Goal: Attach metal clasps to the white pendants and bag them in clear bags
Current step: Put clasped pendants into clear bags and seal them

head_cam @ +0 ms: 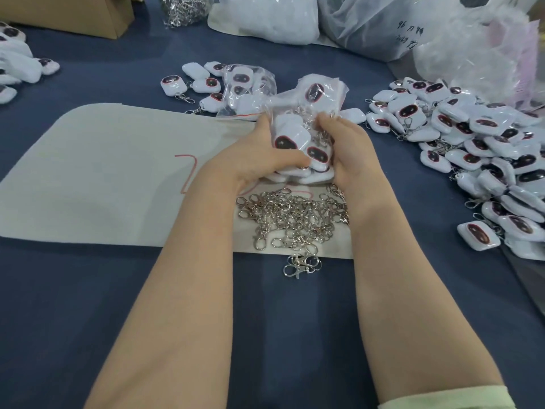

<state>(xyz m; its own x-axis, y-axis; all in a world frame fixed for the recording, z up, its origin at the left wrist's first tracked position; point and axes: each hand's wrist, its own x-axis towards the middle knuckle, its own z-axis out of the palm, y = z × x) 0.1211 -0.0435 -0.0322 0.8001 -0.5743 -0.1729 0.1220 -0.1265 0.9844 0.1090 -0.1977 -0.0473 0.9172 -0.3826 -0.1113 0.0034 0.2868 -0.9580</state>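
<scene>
Both hands hold a clear bag stuffed with several white pendants that have dark oval faces. My left hand grips the bag's left side and bottom. My right hand pinches its right side. The bag stands upright just above a loose pile of silver metal clasps lying on a pale mat. A large heap of white pendants spreads to the right. Another filled clear bag lies behind the held one.
A few clasped pendants lie at the back centre, more white pendants at the far left. Large plastic sacks and a cardboard box line the back. A mound of clasps sits beside the box. Blue cloth covers the table.
</scene>
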